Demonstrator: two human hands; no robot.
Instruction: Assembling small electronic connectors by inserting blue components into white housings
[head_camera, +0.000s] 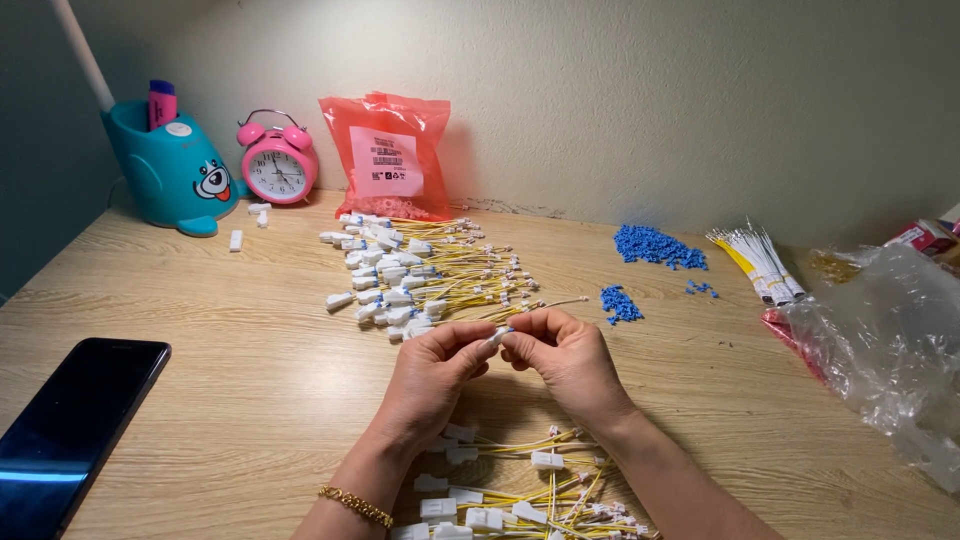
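Home work desk: pink alarm clock (277, 164), piled wire connectors (420, 275).

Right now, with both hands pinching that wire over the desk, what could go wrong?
The left hand and right hand pinch one small wire at the fingertips; it could slip and drop into the near pile, likely mixing with it. The far pile lies just beyond the knuckles, so a forward push may scatter it. The blue beads lie loose and could roll if swept.

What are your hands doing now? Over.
Left hand and right hand pinch one yellow wire together. Wire piles ahead and below. Nothing blocking.
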